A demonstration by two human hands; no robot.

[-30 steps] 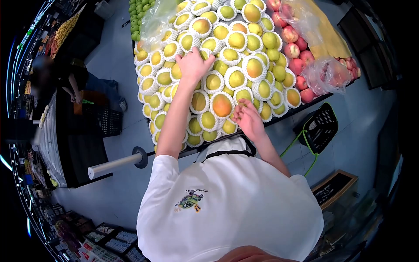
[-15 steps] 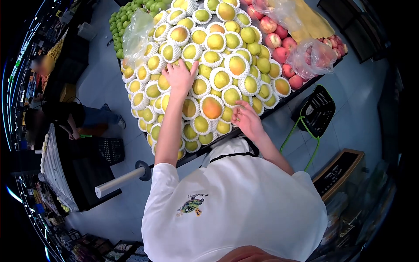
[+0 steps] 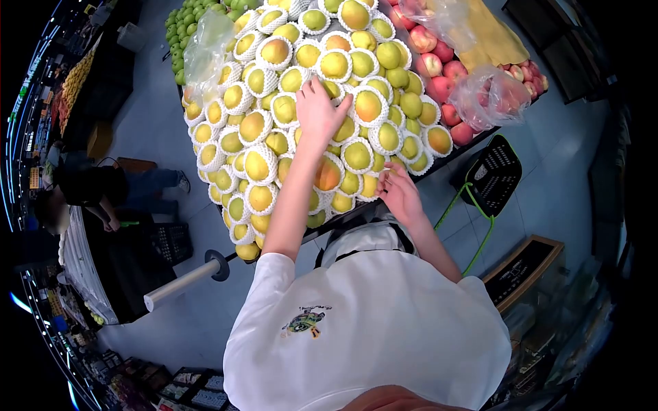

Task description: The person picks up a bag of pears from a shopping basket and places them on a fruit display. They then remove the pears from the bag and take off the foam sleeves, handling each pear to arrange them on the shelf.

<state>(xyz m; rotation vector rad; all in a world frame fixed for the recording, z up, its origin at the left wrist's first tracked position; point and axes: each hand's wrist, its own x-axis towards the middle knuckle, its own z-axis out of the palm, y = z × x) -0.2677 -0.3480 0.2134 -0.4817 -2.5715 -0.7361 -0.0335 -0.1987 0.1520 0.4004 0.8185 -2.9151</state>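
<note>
Yellow-green pears, many in white foam nets point(image 3: 252, 126), lie heaped on a display stand in front of me. My left hand point(image 3: 319, 116) rests over the middle of the heap, its thumb spread away from the fingers. It touches the netted pears around it, and its palm hides the fruit beneath. At the near right edge of the heap is my right hand point(image 3: 399, 193), with loosely bent fingers and nothing visible in them. The closest fruit to it is a netted yellow pear point(image 3: 369, 186). An orange-tinted pear point(image 3: 327, 175) lies between my two arms.
Red peaches point(image 3: 439, 88) with a clear plastic bag point(image 3: 490, 99) lie on the right, green fruit point(image 3: 179, 34) at far left. A black basket point(image 3: 495, 175) with a green handle stands right of the display. A white roller point(image 3: 181, 282) sticks out at left. Another person point(image 3: 96, 188) stands beyond.
My left hand has moved right across the heap. Pears at the left have shifted, and a bare pear now shows at the near left corner. My right hand has moved slightly right and down.
</note>
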